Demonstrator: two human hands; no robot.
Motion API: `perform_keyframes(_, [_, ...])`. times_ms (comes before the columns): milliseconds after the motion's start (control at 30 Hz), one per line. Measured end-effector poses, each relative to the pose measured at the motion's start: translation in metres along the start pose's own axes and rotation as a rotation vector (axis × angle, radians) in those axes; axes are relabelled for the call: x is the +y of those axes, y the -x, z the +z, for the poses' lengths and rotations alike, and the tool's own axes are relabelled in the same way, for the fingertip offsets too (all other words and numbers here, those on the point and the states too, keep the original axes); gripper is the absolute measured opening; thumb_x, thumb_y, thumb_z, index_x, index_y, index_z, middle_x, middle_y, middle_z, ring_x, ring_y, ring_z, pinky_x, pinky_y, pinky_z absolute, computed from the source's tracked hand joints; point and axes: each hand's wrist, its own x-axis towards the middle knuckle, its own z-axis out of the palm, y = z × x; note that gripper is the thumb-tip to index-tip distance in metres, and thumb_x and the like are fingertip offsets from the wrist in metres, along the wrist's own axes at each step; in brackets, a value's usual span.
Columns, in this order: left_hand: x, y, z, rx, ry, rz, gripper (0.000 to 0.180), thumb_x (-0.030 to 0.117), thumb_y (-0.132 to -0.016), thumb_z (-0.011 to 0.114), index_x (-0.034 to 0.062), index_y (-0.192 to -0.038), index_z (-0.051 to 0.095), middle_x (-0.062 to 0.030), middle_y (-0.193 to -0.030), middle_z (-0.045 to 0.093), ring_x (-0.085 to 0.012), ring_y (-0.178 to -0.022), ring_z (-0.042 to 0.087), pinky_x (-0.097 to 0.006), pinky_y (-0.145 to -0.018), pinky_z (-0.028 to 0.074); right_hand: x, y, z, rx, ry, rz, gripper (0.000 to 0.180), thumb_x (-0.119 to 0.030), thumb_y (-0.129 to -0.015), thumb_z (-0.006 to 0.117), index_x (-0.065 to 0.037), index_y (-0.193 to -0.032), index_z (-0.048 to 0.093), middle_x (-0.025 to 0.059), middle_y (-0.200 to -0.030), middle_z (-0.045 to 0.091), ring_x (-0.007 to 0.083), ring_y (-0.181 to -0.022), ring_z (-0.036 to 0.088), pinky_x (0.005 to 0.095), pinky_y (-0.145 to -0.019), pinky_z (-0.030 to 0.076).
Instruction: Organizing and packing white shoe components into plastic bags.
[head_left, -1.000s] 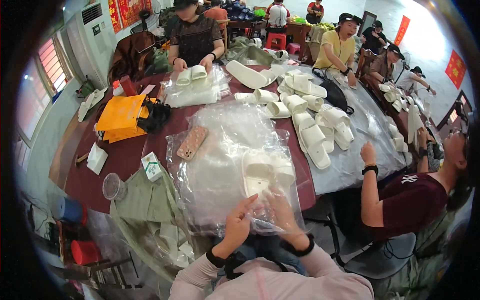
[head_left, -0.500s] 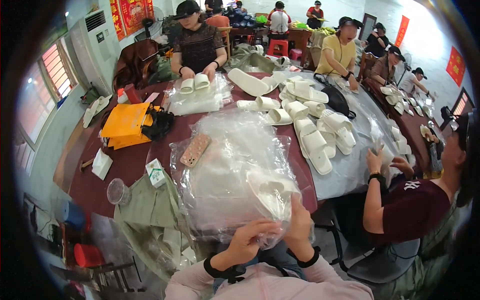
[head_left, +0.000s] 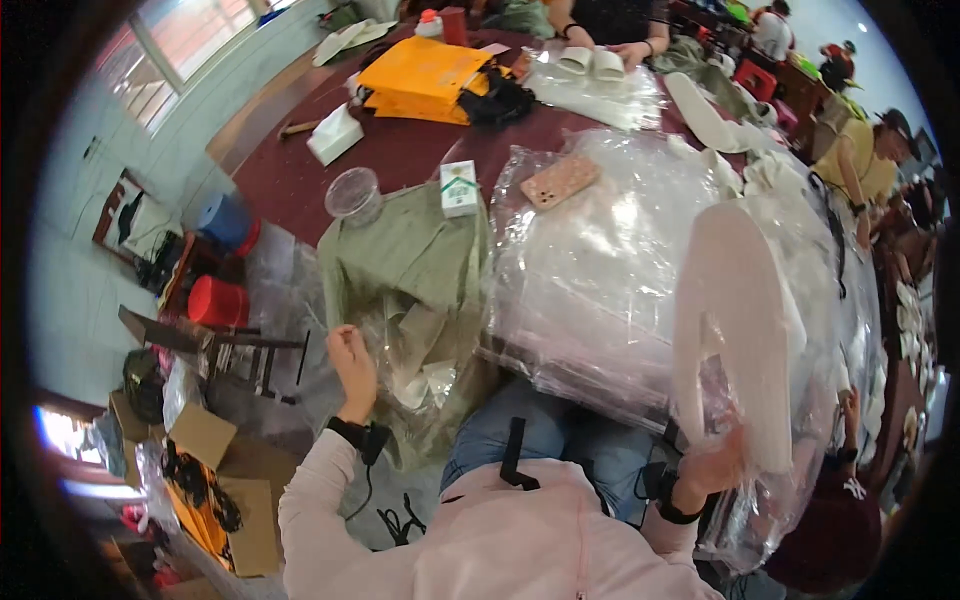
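Observation:
My right hand [head_left: 718, 456] is closed round the heel end of a white slipper [head_left: 735, 250], held up sole-on at the right; clear wrap shows about it, but motion blur hides how far it is covered. At the left, my left hand [head_left: 352, 372] has its fingers curled at the near-left edge of a green fabric sack [head_left: 405, 235]. Inside the sack's mouth lie pale slippers in clear plastic [head_left: 428, 385]. Between my hands a stack of clear plastic bags [head_left: 610, 270] covers the table edge, with a patterned phone [head_left: 560, 181] on top.
A small white-green box [head_left: 458, 190] and a clear round tub [head_left: 353, 194] stand by the sack. Farther off are yellow bags [head_left: 425, 80] and a tissue pack [head_left: 335, 135]. A co-worker's hands [head_left: 628, 52] touch slippers across the table. Red bucket [head_left: 217, 302] and cartons [head_left: 205, 435] sit left.
My view has swung left and down. My left hand has left the bagged slipper and moved to the sack's edge. My right hand has lifted the slipper upright, off the bag stack.

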Motion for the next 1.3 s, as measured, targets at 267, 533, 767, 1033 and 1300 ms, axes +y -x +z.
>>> perform_keyframes(267, [-0.184, 0.084, -0.040, -0.540, -0.559, -0.703, 0.074, 0.036, -0.083, 0.063, 0.0287, -0.146, 0.024, -0.0313, -0.140, 0.030, -0.0495, -0.128, 0.031, -0.058, -0.104, 0.027, -0.104, 0.017, 0.025, 0.031, -0.897, -0.819, 0.033, -0.020, -0.093, 0.052, -0.002, -0.121, 0.055, 0.0117, -0.116, 0.059, 0.0207, -0.107, 0.055, 0.0365, -0.091, 0.044])
perform_keyframes(533, [-0.263, 0.142, -0.029, -0.444, -0.686, -1.090, 0.103, 0.048, -0.080, 0.065, 0.0231, -0.148, -0.008, -0.0271, -0.149, 0.019, -0.0431, -0.134, 0.029, -0.053, -0.109, 0.023, -0.235, 0.055, 0.045, -1.110, -1.587, -0.433, 0.036, -0.015, -0.085, 0.061, -0.002, -0.118, 0.059, 0.0146, -0.110, 0.061, 0.0228, -0.093, 0.062, 0.0371, -0.080, 0.049])
perform_keyframes(767, [-0.320, 0.162, 0.014, -0.572, -0.676, -1.099, 0.097, 0.050, -0.081, 0.064, 0.0166, -0.147, 0.002, -0.0212, -0.143, 0.033, -0.0367, -0.128, 0.039, -0.049, -0.107, 0.027, -0.288, 0.068, 0.100, -0.597, -1.442, -1.135, 0.053, -0.005, -0.072, 0.064, -0.006, -0.123, 0.052, 0.0156, -0.121, 0.054, 0.0343, -0.108, 0.055, 0.0378, -0.090, 0.046])
perform_keyframes(1033, [-0.368, 0.200, 0.006, -0.481, -0.586, -1.131, 0.084, 0.050, -0.083, 0.060, 0.0111, -0.146, 0.019, -0.0152, -0.132, 0.050, -0.0300, -0.121, 0.050, -0.045, -0.103, 0.035, -0.285, 0.056, 0.117, -0.723, -1.302, -1.068, 0.050, -0.012, -0.075, 0.067, -0.004, -0.122, 0.053, 0.0181, -0.121, 0.053, 0.0364, -0.109, 0.054, 0.0383, -0.090, 0.046])
perform_keyframes(1300, [-0.398, 0.145, 0.013, -0.860, -1.030, -0.730, 0.054, 0.045, -0.085, 0.060, 0.0109, -0.123, 0.044, -0.0089, -0.112, 0.061, -0.0242, -0.104, 0.058, -0.039, -0.086, 0.043, -0.305, 0.063, 0.125, -0.433, -1.303, -1.310, 0.055, 0.000, -0.073, 0.056, -0.009, -0.127, 0.049, 0.0170, -0.126, 0.049, 0.0356, -0.115, 0.050, 0.0416, -0.095, 0.044])
